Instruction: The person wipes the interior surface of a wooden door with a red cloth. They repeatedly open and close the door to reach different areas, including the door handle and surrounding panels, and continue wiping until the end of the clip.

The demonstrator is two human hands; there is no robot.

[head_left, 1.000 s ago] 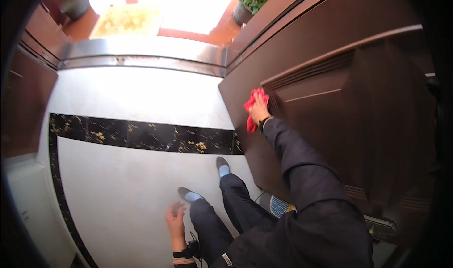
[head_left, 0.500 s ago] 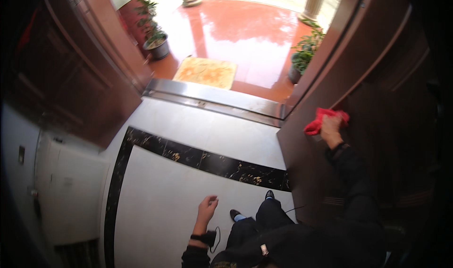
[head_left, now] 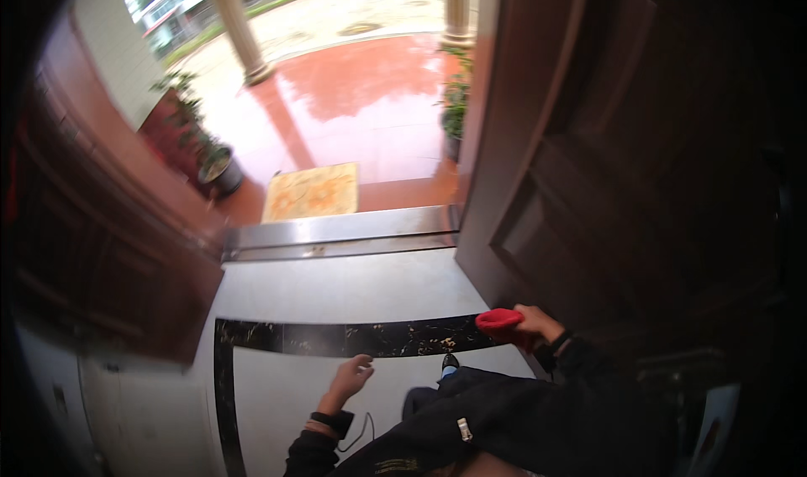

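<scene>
A bunched red cloth (head_left: 499, 321) is gripped in my right hand (head_left: 538, 322), its folded end hanging out past the fingers. That hand is beside the lower part of the dark brown panelled door (head_left: 580, 208) on the right; no contact between cloth and door can be made out. My left hand (head_left: 350, 378) hangs over the pale floor with its fingers loosely bent and a little apart, holding nothing. A dark band and a thin black cord (head_left: 370, 431) are at its wrist.
Another brown door leaf (head_left: 126, 284) stands on the left. Between them runs a metal threshold (head_left: 336, 233), with a yellow-orange mat (head_left: 311, 193) beyond it. Potted plants (head_left: 220, 170) flank the red porch (head_left: 336, 124). A black patterned border (head_left: 315, 339) crosses the white floor (head_left: 336, 288).
My right hand has come down and away from the door face, carrying the red cloth. My left hand has shifted slightly left. The view has turned right and tilted up toward the porch.
</scene>
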